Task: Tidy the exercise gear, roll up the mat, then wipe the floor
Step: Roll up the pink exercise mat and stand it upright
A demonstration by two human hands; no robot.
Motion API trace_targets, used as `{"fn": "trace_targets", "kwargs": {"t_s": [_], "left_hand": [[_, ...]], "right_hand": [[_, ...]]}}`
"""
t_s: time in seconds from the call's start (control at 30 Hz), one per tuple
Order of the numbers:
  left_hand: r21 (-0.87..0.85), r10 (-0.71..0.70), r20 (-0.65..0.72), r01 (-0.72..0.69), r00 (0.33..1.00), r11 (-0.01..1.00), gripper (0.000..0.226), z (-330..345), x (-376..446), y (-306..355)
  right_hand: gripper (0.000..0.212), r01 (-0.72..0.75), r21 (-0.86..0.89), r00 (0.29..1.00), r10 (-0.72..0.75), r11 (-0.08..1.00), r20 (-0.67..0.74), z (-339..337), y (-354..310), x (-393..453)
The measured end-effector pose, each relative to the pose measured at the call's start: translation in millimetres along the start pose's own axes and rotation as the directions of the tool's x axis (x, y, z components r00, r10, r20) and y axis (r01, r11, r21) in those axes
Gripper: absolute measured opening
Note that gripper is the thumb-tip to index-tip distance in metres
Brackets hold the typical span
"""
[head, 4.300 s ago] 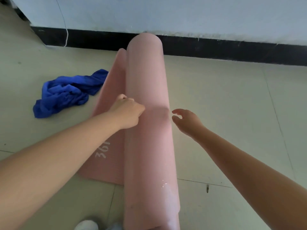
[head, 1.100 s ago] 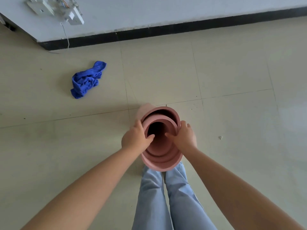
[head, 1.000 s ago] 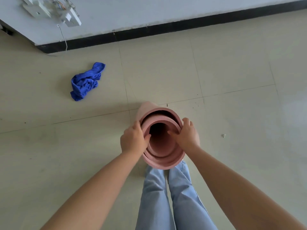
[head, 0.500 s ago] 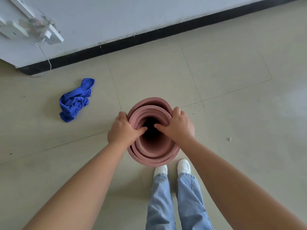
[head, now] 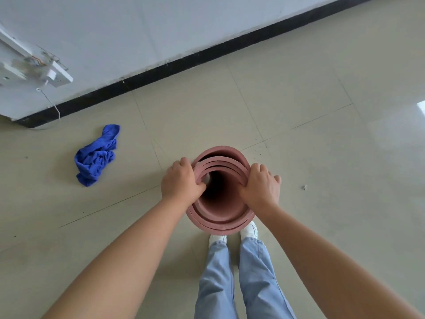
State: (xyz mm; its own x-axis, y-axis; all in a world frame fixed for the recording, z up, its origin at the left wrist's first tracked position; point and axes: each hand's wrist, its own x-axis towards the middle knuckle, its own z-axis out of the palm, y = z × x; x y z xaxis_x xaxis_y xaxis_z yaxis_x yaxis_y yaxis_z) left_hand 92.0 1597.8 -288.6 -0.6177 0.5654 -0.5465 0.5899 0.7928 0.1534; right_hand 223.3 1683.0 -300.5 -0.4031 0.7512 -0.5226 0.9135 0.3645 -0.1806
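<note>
Standing over the rolled pink mat (head: 219, 221), upended on the floor (head: 322, 111) just ahead of two white shoes (head: 249, 230). Looking straight down its bore: long axis vertical, open top end facing up toward the camera, the spiral of layers showing at the rim. Loose layers, gaps visible between the turns, so likely not yet wound tight.

Left hand (head: 180, 183) on the roll's left rim, fingers (head: 184, 162) curled over the outside, thumb hooked over the layered edge toward the hollow: a grip on the mat. Right hand (head: 262, 186) on the right rim, likewise clamped on the edge, thumb inward, fingers spread down the outer wall. Both hands level at the top, opposite each other across the opening, neither nearer than the other; the mat directly between and below them.

Probably squaring and tightening the roll, or readying a lift straight up along that vertical axis. Any tilt risks the inner turns telescoping out of the bottom.

Blue cloth (head: 96, 157) crumpled on the floor, well to the left and apart from the mat, near the black skirting (head: 161, 71) under the white wall (head: 138, 31). Closer to the left hand once the mat is put away. Wiping judged not yet begun. Small speck of debris (head: 305, 187) on the tiles to the right.
</note>
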Motion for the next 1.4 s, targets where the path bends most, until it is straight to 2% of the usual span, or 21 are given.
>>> {"fn": "trace_targets", "kwargs": {"t_s": [0.17,0.33,0.47,0.73,1.03,1.2,1.4], "left_hand": [[0.234,0.245,0.035,-0.246,0.969,0.941,0.053,-23,-10,79],[0.494,0.430,0.203,-0.471,0.880,0.731,0.070,-38,-17,212],[0.600,0.492,0.253,-0.534,0.833,0.596,0.078,-55,-14,359],[0.585,0.551,0.276,-0.592,0.788,0.554,0.080,-84,-32,665],[0.505,0.691,0.199,-0.677,0.695,0.535,0.070,-131,0,967],[0.502,0.776,0.147,-0.722,0.613,0.476,0.066,-171,34,1144],[0.480,0.858,0.041,-0.764,0.511,0.432,0.061,-212,78,1328]], "right_hand": [[0.029,-0.072,0.067,0.997,0.075,0.995,-0.036,-45,62,-13],[0.024,-0.164,0.032,0.983,0.166,0.986,-0.073,-111,154,-3],[0.024,-0.240,0.034,0.959,0.242,0.970,-0.144,-191,250,24],[0.028,-0.360,0.115,0.898,0.377,0.926,-0.225,-366,473,73],[0.036,-0.424,0.149,0.820,0.449,0.893,-0.355,-570,672,172],[0.036,-0.481,0.206,0.754,0.522,0.852,-0.400,-693,779,247],[0.035,-0.492,0.250,0.706,0.550,0.834,-0.446,-815,893,341]]}}
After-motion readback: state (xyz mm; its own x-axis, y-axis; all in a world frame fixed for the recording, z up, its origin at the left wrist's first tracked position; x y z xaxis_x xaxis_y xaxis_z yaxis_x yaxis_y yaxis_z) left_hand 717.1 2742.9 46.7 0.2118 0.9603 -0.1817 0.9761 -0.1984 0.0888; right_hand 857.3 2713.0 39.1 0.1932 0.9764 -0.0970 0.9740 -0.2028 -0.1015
